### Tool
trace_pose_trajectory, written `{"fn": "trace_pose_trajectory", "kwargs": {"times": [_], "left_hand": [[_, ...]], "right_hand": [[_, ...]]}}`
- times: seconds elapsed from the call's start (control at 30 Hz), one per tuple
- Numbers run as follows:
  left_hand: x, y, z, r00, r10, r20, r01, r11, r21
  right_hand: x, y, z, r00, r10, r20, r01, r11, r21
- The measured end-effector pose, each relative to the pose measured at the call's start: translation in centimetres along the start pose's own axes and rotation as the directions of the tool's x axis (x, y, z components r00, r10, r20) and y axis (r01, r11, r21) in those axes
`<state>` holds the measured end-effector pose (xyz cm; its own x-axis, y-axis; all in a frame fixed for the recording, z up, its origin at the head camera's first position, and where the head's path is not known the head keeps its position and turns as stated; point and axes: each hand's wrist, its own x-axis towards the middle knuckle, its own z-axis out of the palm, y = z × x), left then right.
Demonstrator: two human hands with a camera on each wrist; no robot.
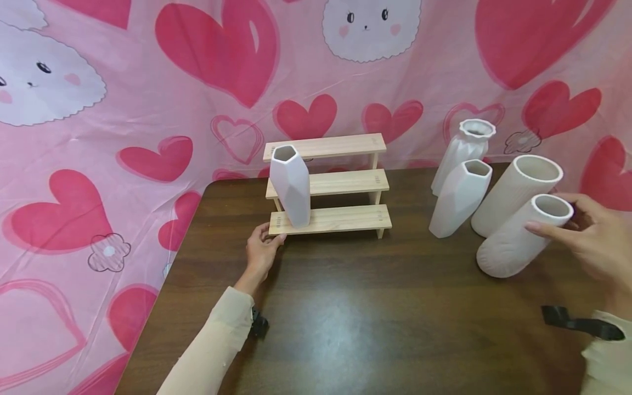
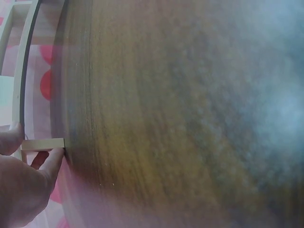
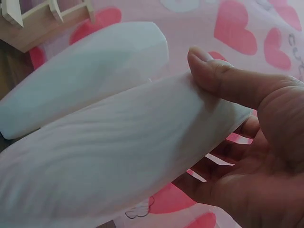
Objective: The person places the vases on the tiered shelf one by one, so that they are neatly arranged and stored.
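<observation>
Presently, at the surface [image 1: 375,307]:
Right grip [image 1: 594,241]: thumb and fingers closed on ribbed vase [image 1: 523,236] rim; best lifted upright, steadily.
Left grip [image 1: 261,249]: fingers pinched stepped shelf [image 1: 331,219] corner.

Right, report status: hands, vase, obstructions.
Left hand holds wooden shelf corner. Right hand grips small vase at rim. Tall vase close behind.

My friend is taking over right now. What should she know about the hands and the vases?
Left hand holds the left end of the wooden step shelf's bottom step.
Right hand grips the rim of the nearest white vase, which stands on the table.
Done: one faceted vase stands on the bottom step.
Left: the gripped vase and three other vases beside it, probably meant for the shelf too.
</observation>
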<state>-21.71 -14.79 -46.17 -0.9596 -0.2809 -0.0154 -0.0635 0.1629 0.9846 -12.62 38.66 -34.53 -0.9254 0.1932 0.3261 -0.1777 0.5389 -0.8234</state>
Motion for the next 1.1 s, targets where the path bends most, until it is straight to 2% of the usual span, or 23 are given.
{"fn": "trace_pose_trajectory", "kwargs": {"times": [0.3,0.53,0.63,0.8,0.97,1.1], "left_hand": [[-0.1,0.3,-0.1,1.0,0.004,0.002,-0.004,1.0,0.015],[-0.1,0.3,-0.1,1.0,-0.003,0.001,0.003,1.0,0.016],[-0.1,0.3,-0.1,1.0,-0.008,0.001,0.007,1.0,0.018],[-0.1,0.3,-0.1,1.0,0.0,0.002,0.0,1.0,0.019],[-0.1,0.2,-0.1,1.0,0.006,0.001,-0.006,1.0,0.025],[-0.1,0.1,-0.1,1.0,0.005,0.004,-0.005,1.0,0.028]], "right_hand": [[0.2,-1.2,0.8,1.0,0.024,-0.006,-0.024,1.0,0.006],[0.5,-2.5,1.4,0.995,0.09,-0.034,-0.091,0.994,-0.052],[0.7,-3.2,1.9,0.996,0.088,-0.023,-0.09,0.994,-0.064],[1.1,-4.7,3.0,0.999,0.034,-0.003,-0.034,0.996,-0.08],[1.7,-6.3,4.4,0.997,-0.078,0.008,0.078,0.997,-0.008],[2.0,-7.6,5.3,0.994,-0.11,0.026,0.11,0.994,-0.006]]}}
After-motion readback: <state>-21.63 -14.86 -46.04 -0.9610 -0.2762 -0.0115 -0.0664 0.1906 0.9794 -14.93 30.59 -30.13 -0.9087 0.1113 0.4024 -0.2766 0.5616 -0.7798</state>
